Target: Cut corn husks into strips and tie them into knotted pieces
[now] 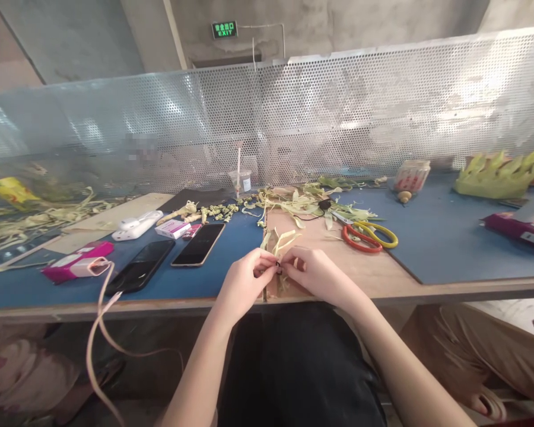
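My left hand (248, 279) and my right hand (312, 270) meet at the table's front edge, thumbs and fingertips pinched together. Between them is a small bundle of pale yellow-green leaf strips (285, 239), its ends pointing up and away. A tiny dark piece (279, 265) shows right at the fingertips; whether it is thread or wire I cannot tell. Beyond the hands lies a heap of similar leaf strips (298, 201) with a small dark bundle (324, 204) on it. Scissors (368, 236) with one red and one yellow handle rest to the right of my right hand.
Left of my hands lie two phones (199, 245), a small white-and-purple box (172, 229), a white power strip (137, 225) and a magenta pack (78, 261) with a cable. A plastic cup (240, 181) and a jar (412, 176) stand before the perforated metal screen (360, 107). People sit either side.
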The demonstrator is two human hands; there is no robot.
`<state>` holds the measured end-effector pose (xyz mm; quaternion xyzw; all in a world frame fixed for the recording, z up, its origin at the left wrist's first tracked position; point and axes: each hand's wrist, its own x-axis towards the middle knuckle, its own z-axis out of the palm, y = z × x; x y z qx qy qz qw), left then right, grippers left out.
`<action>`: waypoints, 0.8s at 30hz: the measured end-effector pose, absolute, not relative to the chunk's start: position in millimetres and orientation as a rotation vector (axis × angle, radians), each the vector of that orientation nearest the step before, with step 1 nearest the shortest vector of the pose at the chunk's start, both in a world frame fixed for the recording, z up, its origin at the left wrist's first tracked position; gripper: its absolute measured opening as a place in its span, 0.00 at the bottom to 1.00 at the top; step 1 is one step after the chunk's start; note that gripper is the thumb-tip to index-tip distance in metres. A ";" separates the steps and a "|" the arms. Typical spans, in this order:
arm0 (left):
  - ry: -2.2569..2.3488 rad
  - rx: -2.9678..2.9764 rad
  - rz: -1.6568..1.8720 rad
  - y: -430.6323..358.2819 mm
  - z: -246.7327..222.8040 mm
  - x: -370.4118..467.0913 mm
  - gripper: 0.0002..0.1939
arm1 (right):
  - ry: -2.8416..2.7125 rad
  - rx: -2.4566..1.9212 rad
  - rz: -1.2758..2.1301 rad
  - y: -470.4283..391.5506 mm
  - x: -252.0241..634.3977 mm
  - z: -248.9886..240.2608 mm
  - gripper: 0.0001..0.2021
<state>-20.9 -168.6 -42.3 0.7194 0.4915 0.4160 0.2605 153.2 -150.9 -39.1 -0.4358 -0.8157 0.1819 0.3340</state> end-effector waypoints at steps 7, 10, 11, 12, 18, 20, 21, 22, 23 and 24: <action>1.438 1.906 1.183 -166.5 -41.9 -17.8 0.11 | -2.083 -1.188 0.421 -151.3 147.3 -41.8 0.06; 1.472 1.891 1.183 -165.7 -41.7 -16.7 0.12 | -2.090 -1.203 0.386 -152.3 144.6 -41.2 0.05; 1.478 1.893 1.183 -165.2 -41.8 -16.5 0.12 | -2.089 -1.204 0.370 -152.7 143.8 -41.2 0.04; 1.479 1.895 1.183 -164.7 -41.9 -16.2 0.12 | -2.087 -1.204 0.361 -153.0 143.2 -41.3 0.04; 1.490 1.892 1.202 -162.3 -40.6 -15.1 0.12 | -2.036 -1.127 0.426 -152.7 145.8 -45.6 0.05; 1.477 1.904 1.203 -161.8 -40.4 -15.3 0.09 | -2.031 -1.095 0.444 -152.2 147.2 -46.7 0.06; 1.465 1.913 1.202 -161.7 -40.6 -15.5 0.08 | -2.027 -1.086 0.449 -152.0 147.5 -46.9 0.07; 1.453 1.924 1.202 -161.6 -40.7 -15.7 0.08 | -2.021 -1.081 0.452 -152.1 147.7 -47.0 0.07; 1.444 1.933 1.201 -161.7 -40.9 -16.0 0.07 | -2.015 -1.079 0.452 -152.2 147.6 -47.0 0.07; 1.438 1.940 1.197 -161.9 -41.0 -16.3 0.07 | -2.013 -1.078 0.450 -152.5 147.5 -47.0 0.07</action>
